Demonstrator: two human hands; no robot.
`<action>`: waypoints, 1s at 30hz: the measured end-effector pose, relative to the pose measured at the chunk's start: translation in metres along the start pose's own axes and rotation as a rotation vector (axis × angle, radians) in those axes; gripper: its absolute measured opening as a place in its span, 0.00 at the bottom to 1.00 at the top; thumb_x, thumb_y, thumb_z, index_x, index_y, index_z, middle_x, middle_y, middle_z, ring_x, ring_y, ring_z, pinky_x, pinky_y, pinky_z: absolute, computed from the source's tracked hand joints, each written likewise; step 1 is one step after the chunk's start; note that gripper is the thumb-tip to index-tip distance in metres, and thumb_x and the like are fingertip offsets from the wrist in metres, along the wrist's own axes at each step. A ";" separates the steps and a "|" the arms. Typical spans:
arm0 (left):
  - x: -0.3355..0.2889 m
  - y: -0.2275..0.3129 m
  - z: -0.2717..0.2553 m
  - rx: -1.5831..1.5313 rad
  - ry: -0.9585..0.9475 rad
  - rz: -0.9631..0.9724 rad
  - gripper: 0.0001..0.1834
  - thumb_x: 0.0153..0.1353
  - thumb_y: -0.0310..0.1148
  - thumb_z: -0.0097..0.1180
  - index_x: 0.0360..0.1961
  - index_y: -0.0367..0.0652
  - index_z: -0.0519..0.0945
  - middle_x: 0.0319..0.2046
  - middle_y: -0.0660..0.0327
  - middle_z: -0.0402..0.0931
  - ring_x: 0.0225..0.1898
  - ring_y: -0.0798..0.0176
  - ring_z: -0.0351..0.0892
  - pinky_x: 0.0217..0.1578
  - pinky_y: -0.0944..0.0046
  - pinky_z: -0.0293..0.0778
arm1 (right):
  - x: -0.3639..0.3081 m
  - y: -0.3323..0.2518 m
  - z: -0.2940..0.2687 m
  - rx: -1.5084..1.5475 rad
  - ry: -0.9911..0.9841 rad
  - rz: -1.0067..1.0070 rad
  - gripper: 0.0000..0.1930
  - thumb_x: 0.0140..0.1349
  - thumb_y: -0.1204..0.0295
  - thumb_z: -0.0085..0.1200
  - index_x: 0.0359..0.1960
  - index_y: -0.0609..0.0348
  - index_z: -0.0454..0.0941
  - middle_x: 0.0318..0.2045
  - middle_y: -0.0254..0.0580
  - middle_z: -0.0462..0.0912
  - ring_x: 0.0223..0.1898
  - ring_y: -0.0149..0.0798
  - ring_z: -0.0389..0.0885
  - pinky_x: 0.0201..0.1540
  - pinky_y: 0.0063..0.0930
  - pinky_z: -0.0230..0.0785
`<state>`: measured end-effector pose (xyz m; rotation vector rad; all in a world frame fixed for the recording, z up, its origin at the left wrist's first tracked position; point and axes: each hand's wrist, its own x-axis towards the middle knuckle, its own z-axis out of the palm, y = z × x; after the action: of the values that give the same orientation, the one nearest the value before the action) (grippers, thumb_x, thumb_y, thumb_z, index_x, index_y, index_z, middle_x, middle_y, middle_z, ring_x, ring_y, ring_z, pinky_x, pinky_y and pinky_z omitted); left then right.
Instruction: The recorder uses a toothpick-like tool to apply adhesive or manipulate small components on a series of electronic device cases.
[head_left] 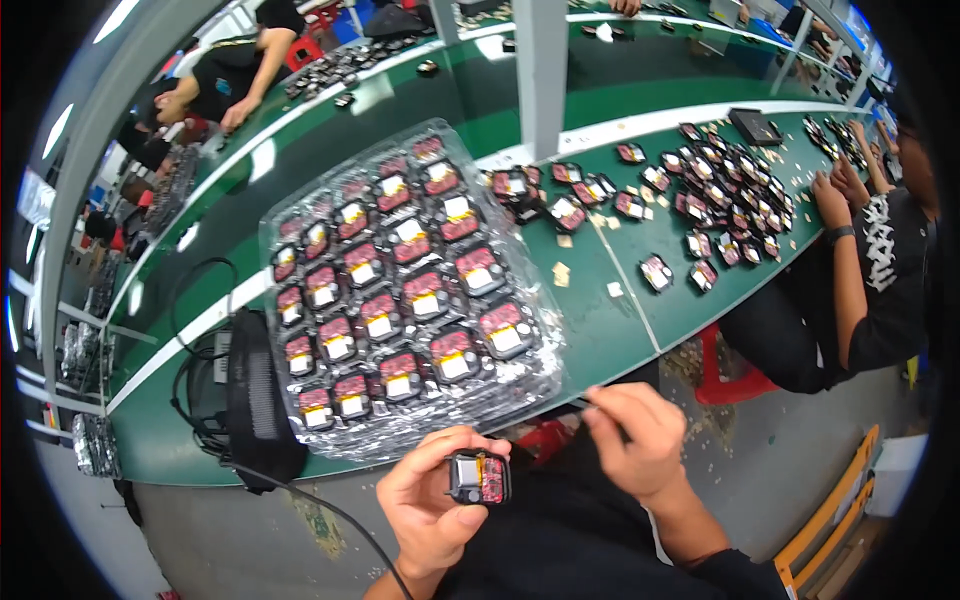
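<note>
My left hand [425,500] is closed around a small black-cased electronic module [482,478], its open face showing a red circuit board and a silvery block. To its right, my right hand [640,440] is pinched, thumb against forefinger, near the table's front edge. Something thin and dark seems to show at those fingertips, too small to name. In front of my hands lies a clear plastic tray [548,372] with rows of similar modules in its pockets. It appears to rest on a stack of such trays.
A heap of loose modules [735,195] covers the green table [610,325] at the right, with pale scraps around it. A black bag-like object [262,400] and a cable [345,515] lie left of the tray. A metal post [542,80] rises behind; a co-worker [880,280] sits right.
</note>
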<state>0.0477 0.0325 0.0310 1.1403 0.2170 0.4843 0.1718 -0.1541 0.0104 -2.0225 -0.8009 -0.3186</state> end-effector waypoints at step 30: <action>0.282 0.061 -0.167 1.342 0.069 0.408 0.13 0.65 0.34 0.64 0.49 0.43 0.90 0.59 0.43 0.80 0.60 0.43 0.80 0.61 0.53 0.74 | -0.013 0.050 -0.035 -0.075 0.184 0.240 0.08 0.60 0.82 0.63 0.41 0.66 0.83 0.36 0.46 0.81 0.29 0.42 0.82 0.28 0.32 0.75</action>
<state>0.2120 0.3226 0.0395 2.5095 0.3902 0.7621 0.1977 -0.2075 -0.0097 -2.0983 -0.4325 -0.3944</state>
